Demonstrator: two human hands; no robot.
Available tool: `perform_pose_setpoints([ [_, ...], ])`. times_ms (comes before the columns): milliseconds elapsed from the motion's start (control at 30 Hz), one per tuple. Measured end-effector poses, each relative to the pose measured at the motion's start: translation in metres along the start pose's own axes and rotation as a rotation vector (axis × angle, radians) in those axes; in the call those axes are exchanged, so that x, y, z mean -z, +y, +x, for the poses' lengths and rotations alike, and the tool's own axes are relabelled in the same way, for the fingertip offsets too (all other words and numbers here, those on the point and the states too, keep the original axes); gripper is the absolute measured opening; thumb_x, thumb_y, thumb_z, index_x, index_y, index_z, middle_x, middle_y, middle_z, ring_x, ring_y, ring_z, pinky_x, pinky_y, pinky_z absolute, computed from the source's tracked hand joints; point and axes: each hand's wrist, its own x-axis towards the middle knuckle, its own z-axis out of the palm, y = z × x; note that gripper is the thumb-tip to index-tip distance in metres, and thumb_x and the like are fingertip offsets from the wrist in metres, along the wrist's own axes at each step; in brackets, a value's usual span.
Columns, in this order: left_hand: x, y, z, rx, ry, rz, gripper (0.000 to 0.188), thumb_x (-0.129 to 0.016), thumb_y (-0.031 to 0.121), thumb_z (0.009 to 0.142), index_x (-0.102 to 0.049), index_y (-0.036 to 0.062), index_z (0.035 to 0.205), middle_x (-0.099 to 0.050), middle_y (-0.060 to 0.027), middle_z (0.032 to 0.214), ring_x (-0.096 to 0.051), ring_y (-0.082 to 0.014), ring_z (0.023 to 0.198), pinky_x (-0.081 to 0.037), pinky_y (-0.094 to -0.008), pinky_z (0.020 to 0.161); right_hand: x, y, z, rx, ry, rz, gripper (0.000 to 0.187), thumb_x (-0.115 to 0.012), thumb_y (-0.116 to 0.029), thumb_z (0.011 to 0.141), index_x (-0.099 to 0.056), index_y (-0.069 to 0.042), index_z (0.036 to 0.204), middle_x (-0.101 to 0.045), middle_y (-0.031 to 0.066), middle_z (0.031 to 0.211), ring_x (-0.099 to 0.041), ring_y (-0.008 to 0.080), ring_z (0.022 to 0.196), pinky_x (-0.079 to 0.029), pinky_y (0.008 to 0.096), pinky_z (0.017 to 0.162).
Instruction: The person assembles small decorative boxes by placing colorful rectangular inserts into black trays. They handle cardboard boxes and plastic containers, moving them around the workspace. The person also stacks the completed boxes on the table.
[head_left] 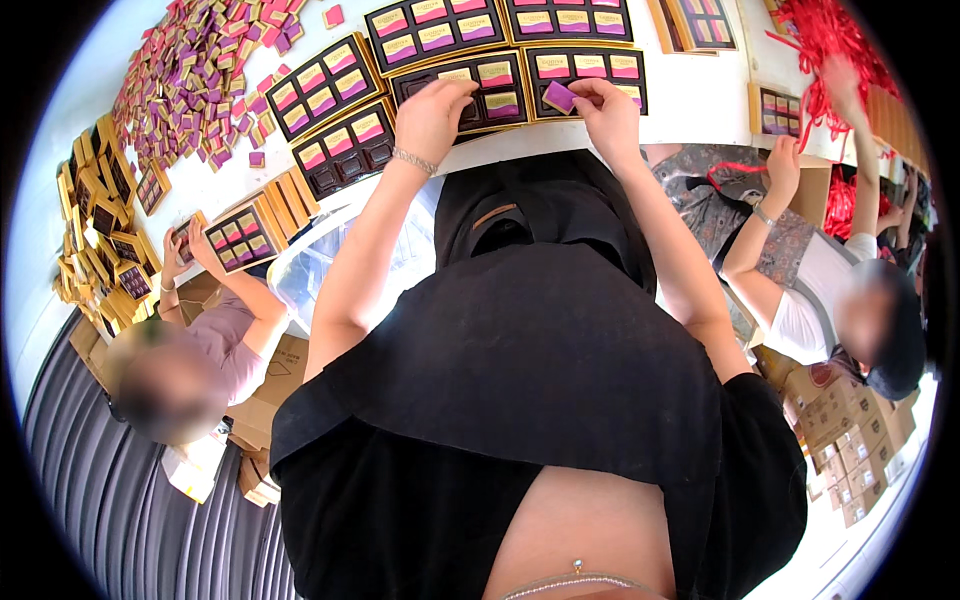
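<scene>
My right hand (612, 122) pinches a small wrapped chocolate (560, 97), purple and gold, over the near right box (590, 62). That black-lined, gold-rimmed box holds pink, gold and purple wrapped pieces. My left hand (430, 120) reaches over the near middle box (505, 78), its thumb and fingertips drawn together; what is between them, if anything, is hidden. At the left, another box (345, 150) has wrapped pieces in its upper row and bare dark hollows below. More filled boxes (435, 28) stand behind, touching one another.
A big heap of loose wrapped chocolates (200, 80) covers the table's far left. Gold boxes (105, 225) are piled at the left edge. A co-worker (215, 335) at left handles boxes (240, 238); another (820, 285) at right works by red ribbons (835, 50). Cartons (850, 440) stand low right.
</scene>
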Motion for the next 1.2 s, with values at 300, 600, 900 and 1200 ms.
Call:
perform_pose_setpoints([
  [300,-0.012,0.043,-0.021,0.038,-0.187,0.29,0.059,-0.073,0.034,0.074,-0.054,0.0092,0.125,-0.051,-0.0082,0.094,-0.064,-0.0238,0.069,-0.052,-0.0337,0.055,0.011,-0.008,-0.006,0.78,0.229,-0.345,0.019,-0.064,0.004,0.073,-0.065,-0.003,0.091,-0.061,0.0087,0.088,-0.059,0.0271,0.08,-0.049,0.035,0.069],
  [600,-0.006,0.035,-0.021,0.127,-0.016,0.28,0.071,-0.077,0.04,0.07,-0.049,0.0073,0.126,-0.05,-0.0082,0.096,-0.062,-0.0242,0.073,-0.052,-0.0352,0.057,0.013,-0.043,-0.011,0.552,0.279,-0.673,0.011,-0.063,-0.005,0.075,-0.063,-0.004,0.086,-0.059,0.0099,0.081,-0.059,0.0284,0.076,-0.05,0.0372,0.068],
  [900,0.027,-0.04,0.013,0.813,0.207,-0.87,0.031,-0.068,0.013,0.084,-0.06,-0.0073,0.107,-0.067,-0.0111,0.09,-0.065,-0.0159,0.074,-0.054,-0.0254,0.065,-0.008,-0.045,0.015,0.403,0.125,-0.305,0.008,-0.059,-0.006,0.078,-0.063,-0.005,0.084,-0.062,0.0112,0.078,-0.062,0.0298,0.069,-0.051,0.039,0.063],
  [1200,0.024,-0.022,-0.015,0.703,0.122,-1.139,0.04,-0.061,-0.011,0.078,-0.056,-0.0082,0.118,-0.064,-0.0147,0.111,-0.063,-0.0187,0.1,-0.053,-0.0269,0.084,0.025,-0.003,0.004,0.431,0.023,-0.394,0.035,-0.065,0.0,0.077,-0.061,-0.004,0.111,-0.059,0.0139,0.108,-0.059,0.0288,0.094,-0.052,0.0326,0.072],
])
